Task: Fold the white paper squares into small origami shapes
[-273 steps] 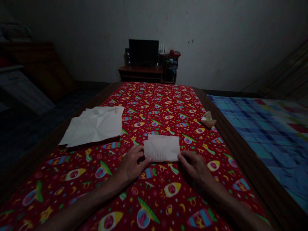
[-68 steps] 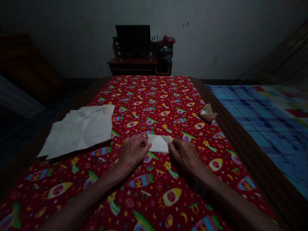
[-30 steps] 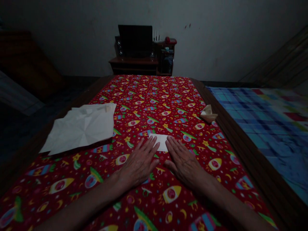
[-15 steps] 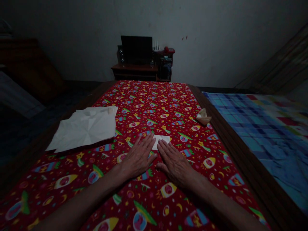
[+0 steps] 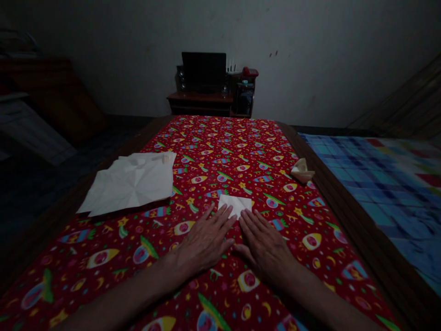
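Item: creased white sheets (image 5: 131, 184), loosely stacked, lying flat well to the left of the left grip and a little beyond it, near the worktop's left edge. Item: left grip (image 5: 203, 241), palm down, fingers stretched out and spread flat on the red patterned cloth of the worktop (image 5: 223, 147); it clasps nothing, and its fingertips rest on the near left edge of the folded paper. Item: folded paper (image 5: 236, 203), small, white, lying flat just beyond both sets of fingertips, between them and touching both. The part that shows is wider than it is deep, its long axis running left to right across the worktop and dipping slightly to the right. A near corner points back into the gap between the two grips, and the rest of the near edge is hidden under the fingers. Item: right grip (image 5: 265, 246), likewise palm down and open flat, holding nothing, fingertips on the near right edge of the folded paper, close beside the left grip. Item: small cream folded piece (image 5: 302, 170), beyond and to the right of the right grip, well apart from it, at the worktop's right edge. Item: blue checked mat (image 5: 379, 179), further right, past the wooden edge. Item: dark cabinet (image 5: 206, 99) with a black screen (image 5: 204, 71), far beyond both grips against the wall.
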Available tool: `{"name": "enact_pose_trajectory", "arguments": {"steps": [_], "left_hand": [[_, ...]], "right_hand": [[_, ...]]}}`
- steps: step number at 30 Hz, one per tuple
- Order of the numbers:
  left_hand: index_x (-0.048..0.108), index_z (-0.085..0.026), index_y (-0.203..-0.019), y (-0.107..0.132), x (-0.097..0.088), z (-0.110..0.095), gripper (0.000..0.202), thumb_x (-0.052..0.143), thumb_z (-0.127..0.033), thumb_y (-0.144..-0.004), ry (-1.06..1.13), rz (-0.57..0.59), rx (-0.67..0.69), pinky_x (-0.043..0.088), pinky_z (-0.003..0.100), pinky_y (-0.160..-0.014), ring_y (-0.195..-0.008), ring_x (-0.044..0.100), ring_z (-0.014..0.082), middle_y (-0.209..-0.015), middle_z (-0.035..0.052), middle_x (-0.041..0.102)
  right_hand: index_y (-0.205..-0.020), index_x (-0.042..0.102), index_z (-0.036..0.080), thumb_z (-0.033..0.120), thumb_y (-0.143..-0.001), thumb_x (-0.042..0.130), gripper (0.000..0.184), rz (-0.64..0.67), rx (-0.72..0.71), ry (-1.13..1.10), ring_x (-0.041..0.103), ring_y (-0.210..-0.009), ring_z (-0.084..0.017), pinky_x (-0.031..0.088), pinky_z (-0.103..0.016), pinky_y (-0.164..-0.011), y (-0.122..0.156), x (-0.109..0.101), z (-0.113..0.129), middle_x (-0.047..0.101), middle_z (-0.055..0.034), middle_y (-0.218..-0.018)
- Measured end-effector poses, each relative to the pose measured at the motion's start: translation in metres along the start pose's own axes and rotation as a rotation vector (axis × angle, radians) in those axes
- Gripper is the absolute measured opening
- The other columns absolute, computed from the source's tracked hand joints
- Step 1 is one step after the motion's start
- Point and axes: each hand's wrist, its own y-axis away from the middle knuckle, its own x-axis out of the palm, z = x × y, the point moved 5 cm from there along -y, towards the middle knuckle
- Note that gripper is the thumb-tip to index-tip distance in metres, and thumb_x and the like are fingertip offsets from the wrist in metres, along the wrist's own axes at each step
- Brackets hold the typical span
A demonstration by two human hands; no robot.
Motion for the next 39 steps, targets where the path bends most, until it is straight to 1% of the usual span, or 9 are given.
{"name": "enact_pose_trajectory", "arguments": {"steps": [5,12,17,20,24,28,32,35,39], "left_hand": [[0.051,-0.007,-0.124,-0.002,-0.001,0.002,0.043,0.038,-0.036,-0.095,-0.147,-0.080,-0.091,0.028,0.047,-0.108,-0.126,0.044,0.0281,-0.132,0.0186,0.050],[0.062,0.001,-0.098,-0.007,-0.006,-0.011,0.032,0.042,-0.023,-0.093,-0.309,-0.287,-0.005,0.044,0.041,-0.095,-0.095,0.062,0.0258,-0.099,0.0214,0.066],[0.061,-0.011,-0.079,-0.008,-0.021,-0.004,0.022,0.043,-0.018,-0.091,-0.153,-0.286,-0.023,0.046,0.039,-0.092,-0.077,0.060,0.0188,-0.074,0.0068,0.063],[0.058,-0.011,-0.095,-0.007,-0.037,0.007,0.015,0.047,-0.019,-0.089,-0.063,-0.398,-0.088,0.044,0.041,-0.095,-0.094,0.055,0.0222,-0.094,0.0092,0.061],[0.049,-0.007,-0.113,-0.004,-0.049,0.009,0.028,0.051,-0.018,-0.087,-0.035,-0.507,-0.062,0.039,0.045,-0.099,-0.116,0.043,0.0283,-0.118,0.0164,0.051],[0.057,-0.014,-0.099,0.008,-0.043,-0.003,0.017,0.042,-0.014,-0.091,0.030,-0.369,0.091,0.037,0.043,-0.100,-0.101,0.051,0.0218,-0.100,0.0075,0.060],[0.059,-0.014,-0.092,0.029,-0.035,-0.009,0.017,0.042,-0.017,-0.092,0.083,-0.292,0.100,0.044,0.036,-0.085,-0.089,0.055,0.0192,-0.089,0.0055,0.062],[0.060,-0.015,-0.095,0.037,-0.030,-0.011,0.018,0.043,-0.018,-0.092,0.142,-0.222,0.053,0.046,0.031,-0.074,-0.083,0.057,0.0179,-0.088,0.0057,0.063],[0.063,-0.016,-0.090,0.038,-0.027,-0.009,0.017,0.046,-0.021,-0.092,0.273,-0.197,-0.059,0.046,0.028,-0.071,-0.081,0.056,0.0161,-0.087,0.0041,0.063]], "right_hand": [[-0.091,0.066,0.015,0.019,-0.090,0.046,0.021,-0.149,0.134,-0.044,0.063,-0.084,-0.019,0.049,-0.032,-0.076,-0.001,-0.009,-0.019,0.069,-0.0083,-0.090],[-0.082,0.059,0.018,0.039,-0.089,0.050,0.023,-0.022,0.489,-0.174,0.058,-0.066,-0.017,0.039,-0.027,-0.059,-0.004,0.000,-0.055,0.062,-0.0029,-0.074],[-0.074,0.056,0.019,0.032,-0.084,0.055,0.017,-0.068,0.549,-0.355,0.055,-0.063,-0.015,0.038,-0.025,-0.056,-0.010,0.008,-0.054,0.060,-0.0011,-0.070],[-0.076,0.056,0.018,0.023,-0.085,0.050,0.012,-0.185,0.435,-0.349,0.054,-0.064,-0.015,0.039,-0.024,-0.058,-0.009,0.003,-0.048,0.060,-0.0025,-0.073],[-0.078,0.057,0.017,0.019,-0.088,0.046,0.015,-0.296,0.128,-0.114,0.051,-0.067,-0.016,0.036,-0.025,-0.057,-0.006,-0.012,-0.026,0.059,-0.0057,-0.075],[-0.077,0.058,0.016,0.016,-0.090,0.043,0.020,-0.217,-0.105,-0.004,0.047,-0.066,-0.017,0.034,-0.028,-0.058,-0.003,-0.019,0.001,0.058,-0.0059,-0.072],[-0.088,0.059,0.014,0.016,-0.090,0.043,0.016,-0.077,-0.241,-0.119,0.047,-0.070,-0.016,0.036,-0.028,-0.060,0.005,-0.016,0.015,0.059,-0.0067,-0.080],[-0.094,0.060,0.016,0.016,-0.090,0.046,0.015,-0.013,-0.240,-0.231,0.050,-0.073,-0.015,0.038,-0.026,-0.061,0.009,-0.008,0.012,0.059,-0.0060,-0.083],[-0.089,0.064,0.020,0.020,-0.089,0.051,0.014,0.026,-0.028,-0.446,0.053,-0.070,-0.012,0.039,-0.022,-0.058,0.010,0.000,-0.005,0.061,-0.0034,-0.084]]}}
